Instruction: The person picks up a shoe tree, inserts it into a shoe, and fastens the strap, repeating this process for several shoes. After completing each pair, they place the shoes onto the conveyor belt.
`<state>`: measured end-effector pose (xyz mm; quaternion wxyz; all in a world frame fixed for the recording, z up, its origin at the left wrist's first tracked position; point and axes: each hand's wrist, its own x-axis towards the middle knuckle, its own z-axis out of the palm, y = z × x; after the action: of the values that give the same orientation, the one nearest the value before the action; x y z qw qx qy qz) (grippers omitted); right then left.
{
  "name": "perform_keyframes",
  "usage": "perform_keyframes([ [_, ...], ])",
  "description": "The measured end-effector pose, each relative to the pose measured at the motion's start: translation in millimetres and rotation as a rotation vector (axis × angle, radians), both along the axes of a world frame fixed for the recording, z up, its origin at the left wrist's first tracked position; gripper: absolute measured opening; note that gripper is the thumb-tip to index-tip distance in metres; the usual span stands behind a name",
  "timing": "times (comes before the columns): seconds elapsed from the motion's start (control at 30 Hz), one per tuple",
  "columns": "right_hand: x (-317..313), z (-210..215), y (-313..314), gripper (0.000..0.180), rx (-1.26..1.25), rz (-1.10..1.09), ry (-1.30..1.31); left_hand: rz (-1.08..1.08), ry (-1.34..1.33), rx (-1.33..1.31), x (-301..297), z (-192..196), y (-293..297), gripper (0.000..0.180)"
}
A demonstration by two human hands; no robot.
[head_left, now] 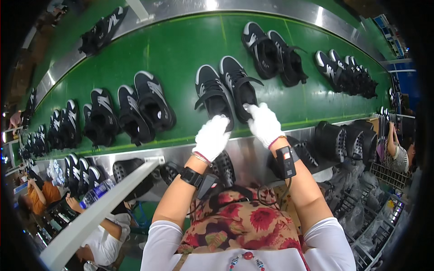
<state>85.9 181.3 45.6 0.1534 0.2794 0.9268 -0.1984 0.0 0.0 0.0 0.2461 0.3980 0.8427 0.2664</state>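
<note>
Both my hands wear white gloves. My left hand point(212, 135) rests on the heel of the left black shoe point(211, 90) of a pair on the green conveyor belt point(181, 49). My right hand point(263, 123) touches the heel of the right black shoe point(239, 83) of the same pair. Both shoes point away from me, with white toe caps and loose straps. Whether my fingers grip the heels or only press on them is not clear. Black wrist devices with cables sit on both forearms.
More pairs of black shoes lie along the belt: to the left point(144, 106), far left point(97, 117), upper right point(273, 52) and far right point(346, 72). A metal edge point(253, 149) runs before the belt, black soles stored below. Other people work at left point(40, 194) and right point(398, 149).
</note>
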Motion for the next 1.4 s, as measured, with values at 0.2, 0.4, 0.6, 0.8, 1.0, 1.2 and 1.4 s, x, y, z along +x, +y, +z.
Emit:
perform_keyframes([
  [0.2, 57.9, 6.6, -48.0, 0.026, 0.125, 0.082, 0.558, 0.259, 0.131, 0.363, 19.4, 14.8, -63.2, 0.034],
  [0.4, 132.3, 4.2, -83.8, 0.027, -0.44, 0.33, 0.245, 0.322, -0.17, -0.196, 65.7, 32.4, -66.7, 0.063],
  [0.6, 142.7, -19.7, -109.5, 0.037, -0.297, 0.451, 0.373, 0.383, -0.279, -0.251, 87.2, 16.2, -59.6, 0.072],
  [0.8, 143.6, -7.8, -109.4, 0.031, -0.256, 0.325, 0.181, 0.316, -0.264, -0.245, 81.2, 14.1, -64.2, 0.066],
  [1.0, 126.9, 58.7, -81.4, 0.034, -0.442, 0.349, 0.248, 0.551, -0.725, 0.379, 71.3, 29.1, -66.8, 0.038],
  [1.2, 86.9, 77.2, -82.8, 0.079, -0.556, 0.071, 0.249, 0.971, -1.049, 0.847, 57.5, 63.0, -55.7, 0.018],
  [1.4, 60.6, 63.0, -79.5, 0.078, -0.609, -0.055, 0.337, 0.941, -0.768, 0.73, 35.3, 50.6, -40.5, 0.02],
])
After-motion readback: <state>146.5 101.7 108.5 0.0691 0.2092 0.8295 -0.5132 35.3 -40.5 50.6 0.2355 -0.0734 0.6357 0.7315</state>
